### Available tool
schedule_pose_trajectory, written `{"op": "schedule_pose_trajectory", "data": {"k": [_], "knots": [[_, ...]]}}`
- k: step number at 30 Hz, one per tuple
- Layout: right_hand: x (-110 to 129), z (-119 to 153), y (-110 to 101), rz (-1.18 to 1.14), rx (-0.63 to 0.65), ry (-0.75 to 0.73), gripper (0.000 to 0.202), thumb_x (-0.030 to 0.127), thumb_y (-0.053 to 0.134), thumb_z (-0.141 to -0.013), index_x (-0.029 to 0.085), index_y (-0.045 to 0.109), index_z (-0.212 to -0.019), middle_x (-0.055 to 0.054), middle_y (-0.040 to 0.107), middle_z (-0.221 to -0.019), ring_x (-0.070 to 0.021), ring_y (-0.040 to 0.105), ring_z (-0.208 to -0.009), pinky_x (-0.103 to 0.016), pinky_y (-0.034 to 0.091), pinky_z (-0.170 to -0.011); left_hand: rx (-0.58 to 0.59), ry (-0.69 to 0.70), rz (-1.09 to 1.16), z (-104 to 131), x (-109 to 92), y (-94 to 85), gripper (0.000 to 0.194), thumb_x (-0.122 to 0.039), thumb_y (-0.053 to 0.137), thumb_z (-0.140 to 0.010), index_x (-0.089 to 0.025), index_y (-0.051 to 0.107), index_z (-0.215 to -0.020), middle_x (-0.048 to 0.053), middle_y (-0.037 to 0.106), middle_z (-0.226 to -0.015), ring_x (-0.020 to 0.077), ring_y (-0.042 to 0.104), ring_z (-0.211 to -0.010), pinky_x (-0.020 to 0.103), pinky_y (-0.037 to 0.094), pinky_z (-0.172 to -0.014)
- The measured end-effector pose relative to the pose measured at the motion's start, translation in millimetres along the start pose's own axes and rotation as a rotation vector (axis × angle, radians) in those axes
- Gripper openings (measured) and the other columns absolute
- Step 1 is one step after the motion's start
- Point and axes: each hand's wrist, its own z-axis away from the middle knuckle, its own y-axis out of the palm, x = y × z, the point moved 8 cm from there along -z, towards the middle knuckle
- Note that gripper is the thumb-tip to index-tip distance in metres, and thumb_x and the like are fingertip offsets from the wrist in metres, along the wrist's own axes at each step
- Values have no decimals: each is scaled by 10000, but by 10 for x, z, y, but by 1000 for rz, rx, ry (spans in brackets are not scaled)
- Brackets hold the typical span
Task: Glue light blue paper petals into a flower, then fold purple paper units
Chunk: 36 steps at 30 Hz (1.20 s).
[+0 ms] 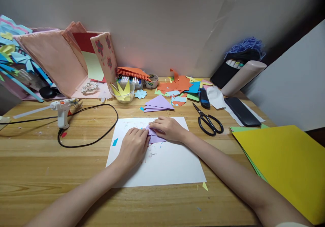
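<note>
A small piece of folded purple paper point(157, 139) lies over a white sheet point(175, 166) that carries small coloured marks. My left hand point(134, 144) is closed on its left edge, fingers curled. From the right, my right hand point(166, 128) presses and pinches its upper part, fingertips close to the left hand. The fingers cover much of the paper, so its full shape is hidden. Just beyond the white sheet sits a stack of purple paper triangles point(159, 104). Black-handled scissors point(208, 120) rest to the right of my right hand.
A white glue gun point(63, 110) with a looping black cable stands at left. Behind are a clear cup point(123, 96) holding yellow paper, orange scraps point(177, 84) and a cutter point(204, 98). At right lie a black phone point(242, 111) and yellow sheets point(281, 162).
</note>
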Motion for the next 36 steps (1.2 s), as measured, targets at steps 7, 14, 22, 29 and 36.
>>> {"op": "schedule_pose_trajectory", "data": {"k": [7,14,22,29,36], "knots": [[7,-6,-11,-19,-19,5,194,216,502,-847,198,591,-1018,-61,642,-988,-179,548,-912,-302,462,-751,-15,-141,109,27,157,27,155,-234,490,-848,-152,597,-925,78,587,-857,203,522,-757,345,432,-688],[14,-1,-5,-8,-39,-16,158,204,505,-841,191,599,-968,-67,632,-1019,-174,558,-911,-296,467,-729,-18,-125,127,9,179,39,173,-241,475,-858,-159,627,-877,69,542,-801,176,498,-710,317,420,-636],[21,-5,14,18,-24,-28,171,194,464,-855,182,607,-948,-58,634,-1041,-184,559,-887,-309,461,-723,-9,-132,59,19,179,25,230,-290,458,-869,-152,629,-801,66,530,-726,188,484,-684,324,406,-624],[22,-10,-4,-16,-42,-21,169,176,470,-844,181,610,-938,-64,643,-1011,-183,565,-884,-313,471,-727,26,-151,23,13,185,32,247,-316,488,-855,-149,643,-759,65,546,-736,176,493,-666,308,380,-608],[12,-6,9,-23,-30,-10,179,177,468,-847,174,607,-960,-58,646,-1013,-187,560,-896,-318,476,-734,-11,-131,-164,21,113,-53,421,-353,430,-879,-132,615,-573,69,548,-627,175,500,-601,317,335,-598]]}}
